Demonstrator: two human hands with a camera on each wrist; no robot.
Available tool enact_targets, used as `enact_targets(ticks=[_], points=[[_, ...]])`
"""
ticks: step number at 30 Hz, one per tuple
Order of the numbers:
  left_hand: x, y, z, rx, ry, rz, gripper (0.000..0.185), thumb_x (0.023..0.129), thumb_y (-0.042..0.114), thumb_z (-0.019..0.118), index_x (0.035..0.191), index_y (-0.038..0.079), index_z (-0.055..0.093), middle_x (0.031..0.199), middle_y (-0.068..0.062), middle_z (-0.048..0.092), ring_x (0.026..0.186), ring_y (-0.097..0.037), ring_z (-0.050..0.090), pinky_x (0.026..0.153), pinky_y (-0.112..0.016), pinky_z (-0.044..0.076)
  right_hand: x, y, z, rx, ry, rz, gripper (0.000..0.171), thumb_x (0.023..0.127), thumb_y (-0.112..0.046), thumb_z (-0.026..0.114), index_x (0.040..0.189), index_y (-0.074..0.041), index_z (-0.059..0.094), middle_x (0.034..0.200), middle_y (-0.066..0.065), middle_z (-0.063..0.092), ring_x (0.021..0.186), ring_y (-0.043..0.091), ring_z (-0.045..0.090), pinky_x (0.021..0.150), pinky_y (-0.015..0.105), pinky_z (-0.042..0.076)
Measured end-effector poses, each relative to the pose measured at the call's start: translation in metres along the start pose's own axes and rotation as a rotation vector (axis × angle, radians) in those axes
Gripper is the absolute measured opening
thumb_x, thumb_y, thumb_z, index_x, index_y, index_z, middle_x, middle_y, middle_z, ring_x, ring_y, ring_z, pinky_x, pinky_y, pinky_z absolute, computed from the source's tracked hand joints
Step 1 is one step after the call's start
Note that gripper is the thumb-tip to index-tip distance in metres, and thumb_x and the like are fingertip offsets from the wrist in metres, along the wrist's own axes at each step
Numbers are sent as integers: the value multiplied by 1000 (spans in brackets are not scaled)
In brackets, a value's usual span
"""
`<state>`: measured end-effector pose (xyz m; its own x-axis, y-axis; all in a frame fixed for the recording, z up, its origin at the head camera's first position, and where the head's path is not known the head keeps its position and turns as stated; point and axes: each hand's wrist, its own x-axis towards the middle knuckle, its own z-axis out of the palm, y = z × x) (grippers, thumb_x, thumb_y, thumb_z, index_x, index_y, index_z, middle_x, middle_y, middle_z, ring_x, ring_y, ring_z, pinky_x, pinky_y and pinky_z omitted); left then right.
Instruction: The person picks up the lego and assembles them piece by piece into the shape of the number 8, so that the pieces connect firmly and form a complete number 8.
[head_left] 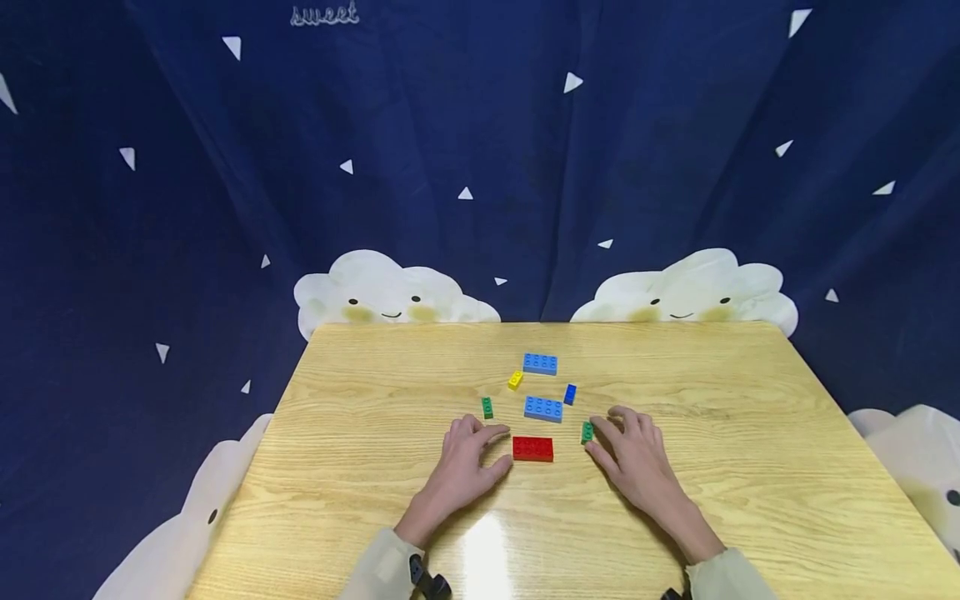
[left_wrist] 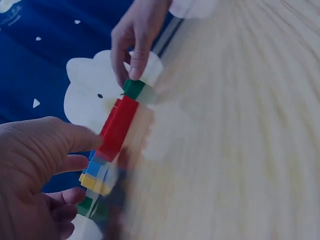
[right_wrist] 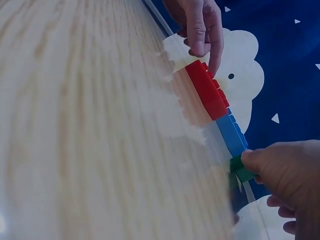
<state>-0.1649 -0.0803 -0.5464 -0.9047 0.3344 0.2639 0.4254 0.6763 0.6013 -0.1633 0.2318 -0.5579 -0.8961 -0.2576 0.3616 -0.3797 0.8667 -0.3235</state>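
My left hand (head_left: 469, 462) is beside the left end of a red brick (head_left: 532, 449), thumb and forefinger spread apart with nothing between them. To the right, my right hand (head_left: 637, 454) pinches a small green brick (head_left: 587, 432) by its ends between thumb and forefinger; the brick is down on the table. In the right wrist view the thumb covers part of that green brick (right_wrist: 242, 169). The red brick (left_wrist: 118, 129) lies flat, studs up, between the two hands.
Beyond the red brick lie two light blue bricks, a nearer one (head_left: 543, 408) and a farther one (head_left: 540, 363). Around them are a small dark blue brick (head_left: 570, 394), a small yellow brick (head_left: 515, 380) and another green brick (head_left: 487, 407). The wooden table (head_left: 360, 375) meets a dark blue curtain (head_left: 420, 150).
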Motion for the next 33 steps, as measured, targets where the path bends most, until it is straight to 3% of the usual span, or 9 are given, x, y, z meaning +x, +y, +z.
enact_targets(ticks=[4, 8, 14, 22, 33], points=[[3, 1, 1, -113, -79, -43, 52, 90, 31, 83, 136, 13, 69, 92, -8, 51, 88, -16, 38, 75, -29, 33, 2, 2, 1, 22, 13, -25, 41, 97, -31, 75, 132, -9, 69, 119, 17, 57, 103, 36, 47, 87, 49, 35], [6, 1, 2, -140, -124, -53, 53, 89, 32, 85, 136, 13, 69, 92, -9, 52, 86, -15, 41, 72, -28, 35, 3, 3, 2, 53, -17, -10, 44, 96, -32, 77, 132, -7, 70, 106, 7, 57, 92, 24, 43, 80, 39, 33], [9, -1, 4, -143, -129, -56, 47, 90, 30, 84, 132, 13, 71, 90, -6, 54, 85, -14, 42, 72, -28, 35, 5, 5, 4, 90, -60, 7, 48, 95, -34, 78, 133, -6, 69, 97, 0, 56, 85, 19, 39, 75, 33, 31], [15, -3, 8, -127, -133, -7, 40, 90, 28, 84, 126, 12, 74, 82, -4, 56, 80, -11, 43, 71, -26, 36, 9, 4, 6, 136, -74, -13, 43, 94, -30, 80, 129, -6, 71, 94, -4, 57, 85, 16, 38, 72, 30, 33], [17, -2, 7, -116, -138, 4, 36, 91, 28, 83, 123, 13, 75, 79, -1, 54, 79, -10, 44, 70, -25, 35, 13, 1, 7, 170, -101, -22, 42, 97, -31, 77, 130, -6, 70, 91, -7, 55, 84, 14, 39, 70, 28, 34]])
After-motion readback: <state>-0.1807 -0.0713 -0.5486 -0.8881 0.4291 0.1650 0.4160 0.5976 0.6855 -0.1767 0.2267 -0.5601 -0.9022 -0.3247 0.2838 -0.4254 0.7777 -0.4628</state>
